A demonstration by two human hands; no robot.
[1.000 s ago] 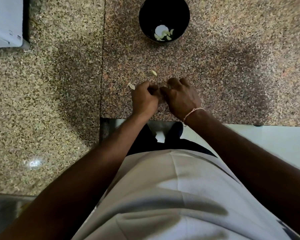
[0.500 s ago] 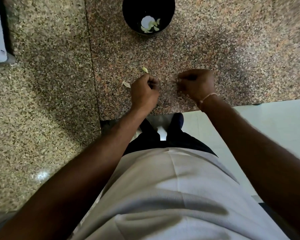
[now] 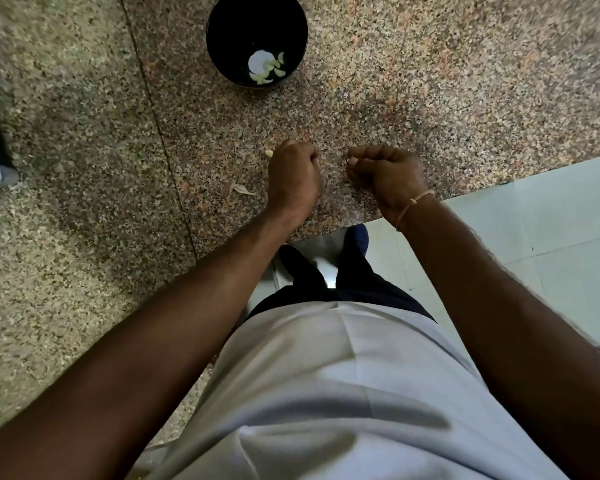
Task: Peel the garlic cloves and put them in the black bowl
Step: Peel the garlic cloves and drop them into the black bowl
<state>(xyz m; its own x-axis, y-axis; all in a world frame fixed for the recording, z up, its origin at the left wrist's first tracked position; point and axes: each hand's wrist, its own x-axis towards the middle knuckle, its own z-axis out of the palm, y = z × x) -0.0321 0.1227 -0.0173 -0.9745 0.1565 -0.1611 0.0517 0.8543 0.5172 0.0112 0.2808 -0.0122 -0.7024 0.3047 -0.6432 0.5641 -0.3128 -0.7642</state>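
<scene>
A person stands at the edge of a speckled granite surface [image 3: 430,98], both hands held low over it and a little apart. The left hand [image 3: 293,176] is curled into a loose fist, knuckles up; whether it holds a clove inside cannot be told from this angle. The right hand [image 3: 387,173] is curled too, thumb pressed against the fingertips as if pinching something small and pale, though the thing is too small to name. A thin string bracelet [image 3: 413,204] circles the right wrist.

Well beyond the hands, farther from the person and slightly to the left of the left hand, sits the black bowl [image 3: 222,39]. Inside it lie several pale peeled garlic cloves [image 3: 272,69] gathered around a round white patch on the bowl's floor. Just beside the left hand's knuckles, on its outer side, a single small garlic clove [image 3: 268,153] rests on the stone, partly hidden by the hand. A little nearer the person, to the left of the left wrist, lies a thin scrap of garlic skin [image 3: 243,189], flat on the surface.

A straight seam [image 3: 160,133] between two stone slabs runs past the left of the left hand. Below the hands the person's white shirt [image 3: 326,393] fills the view, with dark trousers and light floor tiles [image 3: 551,220] under the right arm.
</scene>
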